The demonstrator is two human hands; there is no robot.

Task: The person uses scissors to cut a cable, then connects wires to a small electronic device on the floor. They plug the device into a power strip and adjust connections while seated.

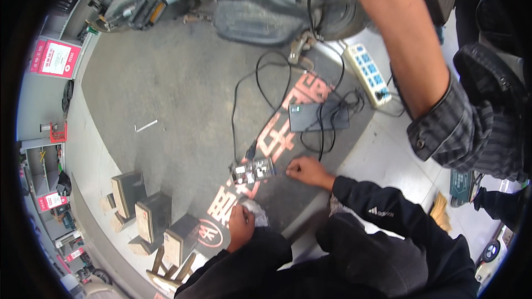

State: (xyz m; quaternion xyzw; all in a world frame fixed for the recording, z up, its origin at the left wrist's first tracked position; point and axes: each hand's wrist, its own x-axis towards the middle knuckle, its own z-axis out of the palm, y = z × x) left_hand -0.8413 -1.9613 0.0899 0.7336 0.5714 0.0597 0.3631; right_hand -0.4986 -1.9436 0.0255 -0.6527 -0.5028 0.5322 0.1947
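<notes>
My left hand (241, 227) is curled closed beside a pale crumpled patch (256, 213); what it holds, if anything, is hidden. Fingers drawn together, my right hand (310, 171) is closed just right of an opened electronic unit (252, 172) and apart from it; anything in its pinch is too small to make out. That unit, a board with bright parts in a dark casing, lies on the grey mat (183, 94) with a black cable at its upper edge. Farther right is a flat black box (299, 117) with a small green light and cables coiled over it.
A dusty scooter (252, 14) stands at the far side. Another person's bare forearm (407, 39) reaches in from the right, over a white power strip (367, 72). Dark blocks (152, 216) and a small wooden stool (185, 268) are at lower left. A white hex key (146, 126) lies on the mat.
</notes>
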